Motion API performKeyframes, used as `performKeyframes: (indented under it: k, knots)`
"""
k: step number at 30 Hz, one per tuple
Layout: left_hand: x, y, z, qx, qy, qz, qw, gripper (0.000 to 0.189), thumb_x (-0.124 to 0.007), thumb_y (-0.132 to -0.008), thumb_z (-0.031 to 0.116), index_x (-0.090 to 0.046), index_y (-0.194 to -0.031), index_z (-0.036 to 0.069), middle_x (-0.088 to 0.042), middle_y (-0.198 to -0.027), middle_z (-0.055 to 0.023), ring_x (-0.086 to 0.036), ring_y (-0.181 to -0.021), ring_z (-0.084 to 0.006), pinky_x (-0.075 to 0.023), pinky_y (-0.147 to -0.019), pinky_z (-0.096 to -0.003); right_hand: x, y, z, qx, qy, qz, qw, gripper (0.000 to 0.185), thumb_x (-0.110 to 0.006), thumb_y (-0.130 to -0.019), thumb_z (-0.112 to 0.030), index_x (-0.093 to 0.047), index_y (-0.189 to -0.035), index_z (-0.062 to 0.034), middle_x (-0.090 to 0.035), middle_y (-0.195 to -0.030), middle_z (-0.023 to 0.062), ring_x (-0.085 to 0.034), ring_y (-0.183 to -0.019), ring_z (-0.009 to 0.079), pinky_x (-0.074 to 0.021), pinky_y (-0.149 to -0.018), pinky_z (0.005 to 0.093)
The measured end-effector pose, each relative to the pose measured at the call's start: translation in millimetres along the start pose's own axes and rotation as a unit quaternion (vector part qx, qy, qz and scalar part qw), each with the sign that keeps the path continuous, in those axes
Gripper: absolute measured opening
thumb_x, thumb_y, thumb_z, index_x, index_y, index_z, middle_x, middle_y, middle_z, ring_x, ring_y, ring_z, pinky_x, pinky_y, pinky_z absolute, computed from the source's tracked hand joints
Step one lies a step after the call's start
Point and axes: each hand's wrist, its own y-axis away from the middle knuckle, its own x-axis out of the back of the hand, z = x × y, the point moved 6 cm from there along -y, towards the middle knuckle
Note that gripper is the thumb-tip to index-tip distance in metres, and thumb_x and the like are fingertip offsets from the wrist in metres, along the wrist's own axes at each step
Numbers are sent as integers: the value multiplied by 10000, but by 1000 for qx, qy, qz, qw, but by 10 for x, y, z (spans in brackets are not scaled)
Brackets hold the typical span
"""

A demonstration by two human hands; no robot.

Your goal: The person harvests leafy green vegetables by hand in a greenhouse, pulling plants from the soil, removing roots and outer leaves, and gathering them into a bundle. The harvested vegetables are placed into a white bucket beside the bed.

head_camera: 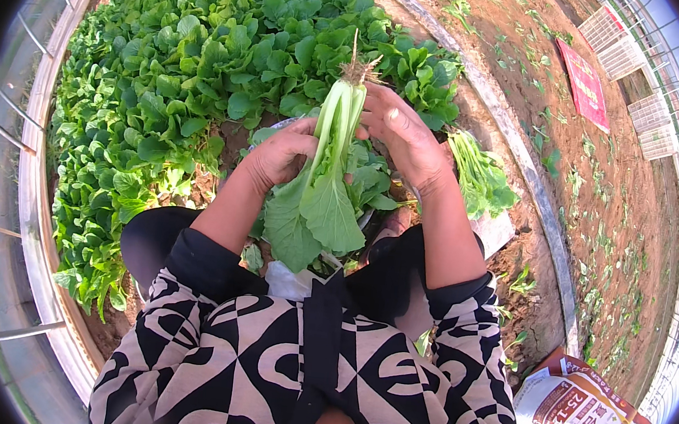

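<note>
A leafy green plant (pixel 338 132) is held upside down before me, its pale stalks upright and broad leaves hanging. Thin brown roots (pixel 356 72) with some soil stick up at its top. My left hand (pixel 287 153) grips the stalks from the left side, fingers passing behind them. Beside the root end, my right hand (pixel 405 135) has its fingers spread, with fingertips at or close to the roots; contact is hard to tell. More picked leaves (pixel 373 175) lie below the plant, partly hidden by it. To the right of my right wrist rests a pile of picked greens (pixel 481 176), stalks upward.
A dense bed of leafy greens (pixel 206 64) grows ahead and left. On the right, a long border strip (pixel 524 138) edges brown soil with scattered leaves. Plastic crates (pixel 621 52) and a red sack (pixel 584 85) lie far right; a printed fertilizer bag (pixel 584 413) lies at lower right.
</note>
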Motion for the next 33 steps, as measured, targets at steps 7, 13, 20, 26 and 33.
performKeyframes:
  k: [7, 13, 20, 26, 33]
  knots:
    - [-49, -93, -378, 50, -79, -24, 995, 549, -632, -844, 237, -479, -1304, -22, -601, -1123, -192, -634, -978, -320, -564, -794, -442, -340, 69, 24, -22, -27, -158, 987, 473, -773, -663, -362, -691, -984, -25, -630, -1172, 187, -522, -1200, 319, -441, -973, 423]
    - [546, -354, -486, 156, -268, 40, 950, 442, -568, -924, 209, -525, -1325, 29, -608, -1227, -104, -573, -1090, -151, -459, -935, -299, 184, 522, -641, 140, -76, 37, 986, 191, -687, -789, -122, -633, -938, -15, -690, -957, 160, -532, -1204, 329, -423, -1002, 466]
    - [531, -1249, -660, 134, -664, 23, 735, 312, -625, -856, 283, -624, -1052, 40, -667, -910, -132, -639, -851, -259, -502, -750, -358, 996, 1151, -675, 235, -40, 326, 915, 254, -667, -803, -51, -566, -1026, 15, -622, -828, 137, -614, -819, 277, -493, -814, 416]
    - [738, -2242, -1695, 9, -848, -139, 512, 208, -561, -829, 215, -634, -940, 56, -643, -943, -133, -612, -912, -308, -522, -734, -405, 1303, 1323, -549, 201, -48, 440, 874, 235, -690, -768, -52, -552, -949, 6, -575, -784, 107, -559, -704, 208, -472, -691, 333]
    - [1437, -3562, -3127, 1, -813, -289, 505, 272, -500, -861, 170, -583, -1065, 10, -640, -917, -152, -604, -925, -310, -523, -735, -431, 1600, 1330, -482, 193, -68, 411, 888, 214, -734, -776, -46, -581, -915, 10, -609, -783, 122, -590, -712, 226, -486, -668, 346]
